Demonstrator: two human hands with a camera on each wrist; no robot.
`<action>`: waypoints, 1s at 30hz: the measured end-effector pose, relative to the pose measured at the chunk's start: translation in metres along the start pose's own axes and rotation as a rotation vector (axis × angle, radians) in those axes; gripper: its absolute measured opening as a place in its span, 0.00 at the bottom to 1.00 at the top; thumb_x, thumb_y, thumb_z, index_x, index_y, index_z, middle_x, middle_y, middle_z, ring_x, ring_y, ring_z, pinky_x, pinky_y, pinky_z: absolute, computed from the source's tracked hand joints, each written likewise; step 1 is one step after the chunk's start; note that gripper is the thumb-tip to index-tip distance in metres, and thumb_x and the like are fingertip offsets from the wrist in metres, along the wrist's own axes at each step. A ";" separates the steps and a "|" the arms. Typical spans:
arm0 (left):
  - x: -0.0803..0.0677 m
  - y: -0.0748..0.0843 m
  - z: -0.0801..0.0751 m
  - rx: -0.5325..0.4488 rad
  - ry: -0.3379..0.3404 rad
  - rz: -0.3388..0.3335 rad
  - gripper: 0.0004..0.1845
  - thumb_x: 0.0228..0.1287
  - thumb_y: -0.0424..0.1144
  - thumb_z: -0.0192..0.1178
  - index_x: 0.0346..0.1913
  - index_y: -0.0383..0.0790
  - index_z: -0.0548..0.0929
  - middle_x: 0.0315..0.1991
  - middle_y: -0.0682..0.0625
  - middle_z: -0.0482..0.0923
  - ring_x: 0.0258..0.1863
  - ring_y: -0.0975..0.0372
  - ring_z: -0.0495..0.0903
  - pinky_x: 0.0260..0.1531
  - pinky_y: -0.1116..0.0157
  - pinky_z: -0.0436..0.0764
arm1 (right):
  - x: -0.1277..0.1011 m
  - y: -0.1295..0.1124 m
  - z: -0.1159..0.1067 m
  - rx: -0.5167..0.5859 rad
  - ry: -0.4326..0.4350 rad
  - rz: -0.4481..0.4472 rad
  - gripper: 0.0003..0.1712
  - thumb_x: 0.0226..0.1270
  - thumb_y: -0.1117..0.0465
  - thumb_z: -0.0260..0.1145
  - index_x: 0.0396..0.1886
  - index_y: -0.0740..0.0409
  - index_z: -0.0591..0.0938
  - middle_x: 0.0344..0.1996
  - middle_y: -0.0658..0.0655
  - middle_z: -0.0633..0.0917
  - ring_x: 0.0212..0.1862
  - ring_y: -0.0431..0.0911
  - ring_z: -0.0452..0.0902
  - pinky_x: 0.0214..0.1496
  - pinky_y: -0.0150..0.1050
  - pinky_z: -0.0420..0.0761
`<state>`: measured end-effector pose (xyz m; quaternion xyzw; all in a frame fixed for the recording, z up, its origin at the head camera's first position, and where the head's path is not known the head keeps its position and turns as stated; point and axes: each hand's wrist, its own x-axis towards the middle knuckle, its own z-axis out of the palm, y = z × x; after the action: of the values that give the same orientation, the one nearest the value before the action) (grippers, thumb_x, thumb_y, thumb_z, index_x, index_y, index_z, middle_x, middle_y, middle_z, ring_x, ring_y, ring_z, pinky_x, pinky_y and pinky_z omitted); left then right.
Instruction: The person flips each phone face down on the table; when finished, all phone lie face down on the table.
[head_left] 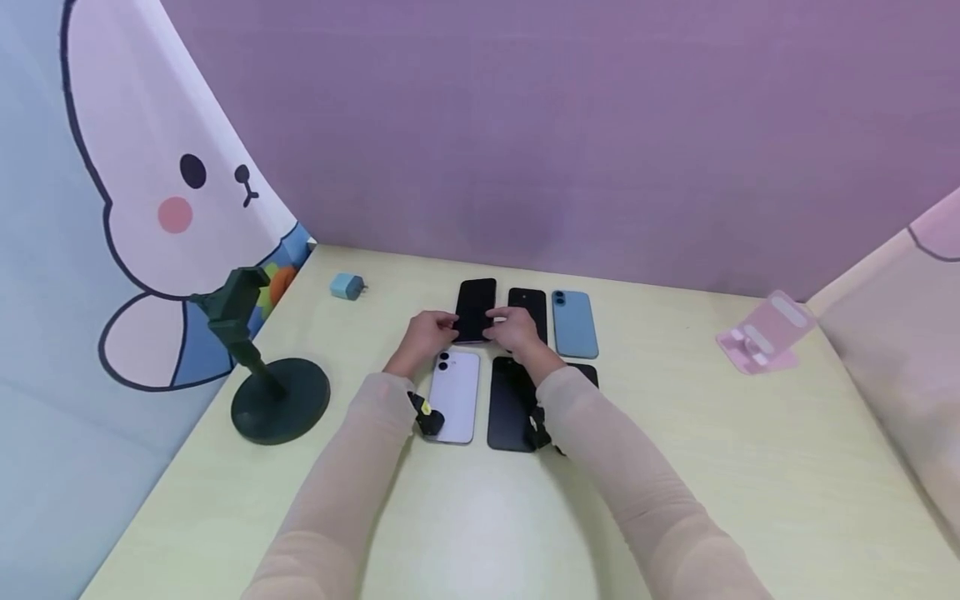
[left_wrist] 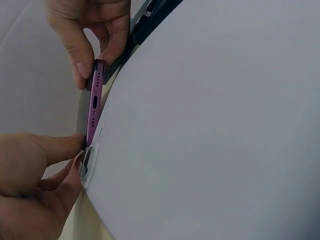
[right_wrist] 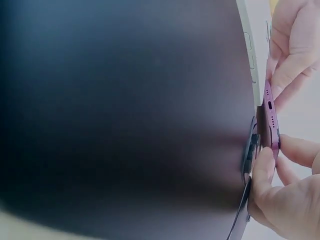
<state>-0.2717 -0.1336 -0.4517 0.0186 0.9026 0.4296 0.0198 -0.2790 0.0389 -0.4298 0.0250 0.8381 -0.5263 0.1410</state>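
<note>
A smartphone (head_left: 474,307) with a dark front facing up and a purple frame is at the back of the group. My left hand (head_left: 427,335) pinches its left lower edge between thumb and fingers. At the opposite edge, my right hand (head_left: 516,330) pinches it the same way. Its purple bottom edge (left_wrist: 94,107) with port and speaker holes shows in both wrist views. A lavender phone (head_left: 461,387) lies back up under my left wrist. Beneath my right wrist is a dark phone (head_left: 504,417), and a black phone (head_left: 534,304) lies just right of the held one.
A blue phone (head_left: 575,325) lies at the right end of the back row. Another dark phone (head_left: 588,372) is mostly hidden by my right forearm. Around stand a dark green stand (head_left: 279,400), a blue charger plug (head_left: 347,286) and a pink phone stand (head_left: 765,333).
</note>
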 end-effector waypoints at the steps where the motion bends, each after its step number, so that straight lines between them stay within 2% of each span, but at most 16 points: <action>1: 0.000 0.000 0.000 0.000 -0.002 -0.003 0.16 0.58 0.33 0.59 0.51 0.35 0.79 0.42 0.43 0.79 0.41 0.57 0.76 0.41 0.63 0.74 | 0.000 0.001 0.000 0.008 -0.003 0.001 0.22 0.58 0.66 0.64 0.54 0.53 0.77 0.52 0.58 0.75 0.45 0.47 0.75 0.42 0.41 0.75; 7: 0.000 0.000 0.002 0.005 -0.014 -0.010 0.16 0.59 0.32 0.59 0.51 0.35 0.78 0.41 0.44 0.79 0.40 0.57 0.75 0.41 0.63 0.74 | 0.002 0.005 -0.001 0.100 -0.030 -0.001 0.22 0.58 0.67 0.64 0.55 0.54 0.76 0.53 0.57 0.73 0.41 0.48 0.76 0.41 0.41 0.75; 11: 0.000 0.002 0.003 0.010 -0.007 -0.008 0.17 0.59 0.33 0.59 0.51 0.34 0.78 0.40 0.44 0.79 0.38 0.58 0.76 0.39 0.63 0.75 | 0.003 0.007 -0.002 0.180 -0.044 -0.017 0.22 0.59 0.68 0.62 0.55 0.55 0.76 0.50 0.58 0.75 0.40 0.48 0.76 0.41 0.40 0.76; 20: 0.002 0.005 0.008 0.039 -0.022 0.038 0.20 0.63 0.42 0.56 0.55 0.36 0.76 0.43 0.43 0.78 0.39 0.57 0.77 0.38 0.62 0.76 | 0.003 0.005 -0.003 0.418 -0.124 -0.126 0.24 0.63 0.69 0.58 0.61 0.59 0.70 0.44 0.62 0.71 0.38 0.52 0.77 0.45 0.43 0.76; 26: 0.003 0.009 0.012 0.018 -0.082 0.046 0.25 0.66 0.48 0.51 0.62 0.40 0.68 0.46 0.42 0.77 0.43 0.56 0.76 0.39 0.61 0.75 | 0.002 0.005 -0.004 0.467 -0.137 -0.160 0.28 0.64 0.69 0.58 0.64 0.58 0.65 0.44 0.63 0.72 0.40 0.52 0.77 0.46 0.43 0.75; 30: 0.002 0.011 0.015 -0.066 -0.131 0.027 0.27 0.67 0.50 0.47 0.67 0.48 0.60 0.48 0.44 0.74 0.40 0.58 0.77 0.38 0.61 0.75 | 0.001 0.004 -0.004 0.460 -0.148 -0.158 0.27 0.65 0.67 0.58 0.64 0.58 0.65 0.45 0.62 0.73 0.41 0.51 0.76 0.48 0.44 0.74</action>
<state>-0.2729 -0.1151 -0.4526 0.0584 0.8843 0.4573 0.0737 -0.2803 0.0440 -0.4320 -0.0477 0.6831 -0.7129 0.1511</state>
